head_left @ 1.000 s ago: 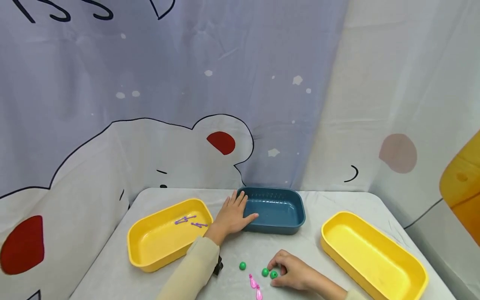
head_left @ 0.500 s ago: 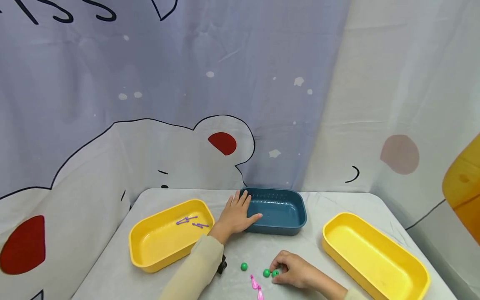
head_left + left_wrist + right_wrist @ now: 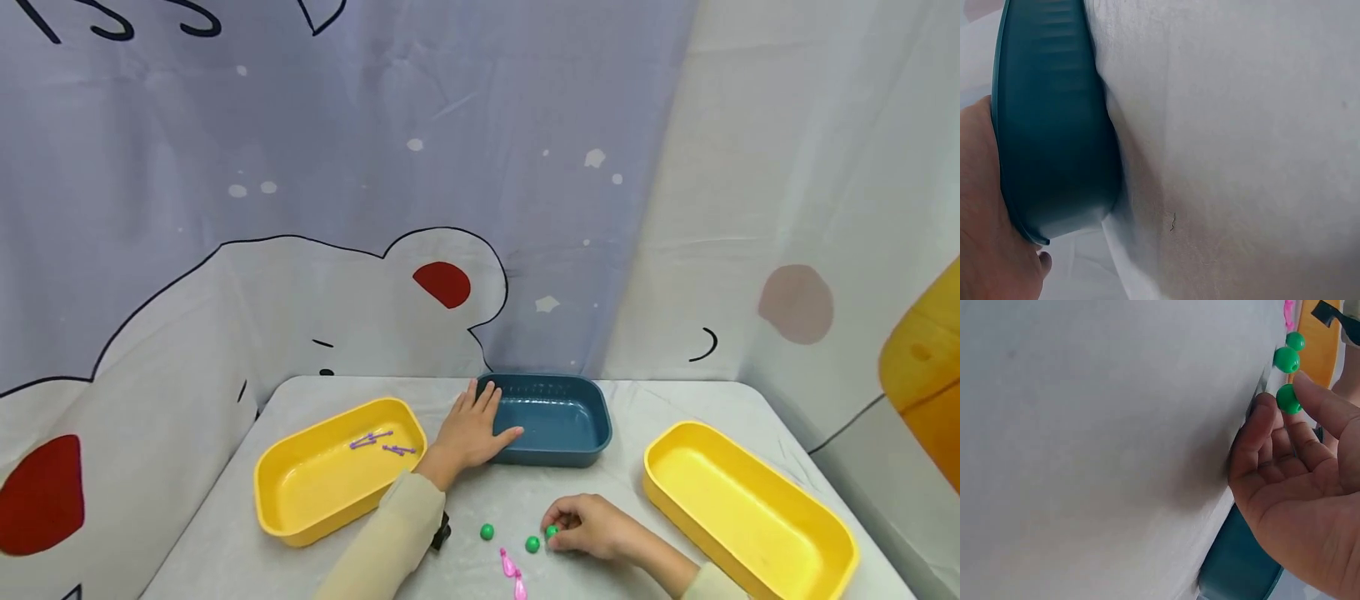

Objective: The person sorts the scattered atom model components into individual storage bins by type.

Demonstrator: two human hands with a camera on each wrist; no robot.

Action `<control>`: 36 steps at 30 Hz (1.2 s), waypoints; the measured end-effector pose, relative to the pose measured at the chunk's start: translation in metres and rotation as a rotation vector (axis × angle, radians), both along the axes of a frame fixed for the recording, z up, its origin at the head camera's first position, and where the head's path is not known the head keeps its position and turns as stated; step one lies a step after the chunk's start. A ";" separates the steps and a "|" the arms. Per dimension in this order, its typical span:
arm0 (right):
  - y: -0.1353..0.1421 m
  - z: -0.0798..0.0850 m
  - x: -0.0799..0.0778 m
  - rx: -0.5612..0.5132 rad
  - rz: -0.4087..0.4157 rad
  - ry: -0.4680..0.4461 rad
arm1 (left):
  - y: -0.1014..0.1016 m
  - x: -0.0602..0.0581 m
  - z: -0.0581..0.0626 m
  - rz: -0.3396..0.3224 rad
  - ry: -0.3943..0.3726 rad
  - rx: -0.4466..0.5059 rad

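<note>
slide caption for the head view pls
Right hand pinches a green bead; left hand rests on a teal tray between two yellow trays.

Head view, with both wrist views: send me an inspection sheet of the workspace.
Surface: creased white cover.
Things: held bead; two loose beads and two pink pieces on the cover; blue tray; left tray with purple sticks; right tray.
Clutter: small dark squiggle, thread or mark unclear.
Left hand: rests on the blue tray's left end.
Right hand: pinches the held bead.
Cables: nothing seen.
Surroundings: printed curtains.
</note>
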State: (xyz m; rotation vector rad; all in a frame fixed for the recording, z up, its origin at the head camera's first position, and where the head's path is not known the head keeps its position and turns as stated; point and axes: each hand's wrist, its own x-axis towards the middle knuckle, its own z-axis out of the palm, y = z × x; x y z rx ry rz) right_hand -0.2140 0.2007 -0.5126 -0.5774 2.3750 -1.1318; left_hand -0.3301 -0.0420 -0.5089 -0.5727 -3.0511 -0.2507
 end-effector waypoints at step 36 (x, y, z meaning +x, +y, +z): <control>-0.003 0.058 -0.073 -0.113 -0.238 0.099 | 0.003 0.003 -0.001 0.010 0.028 -0.054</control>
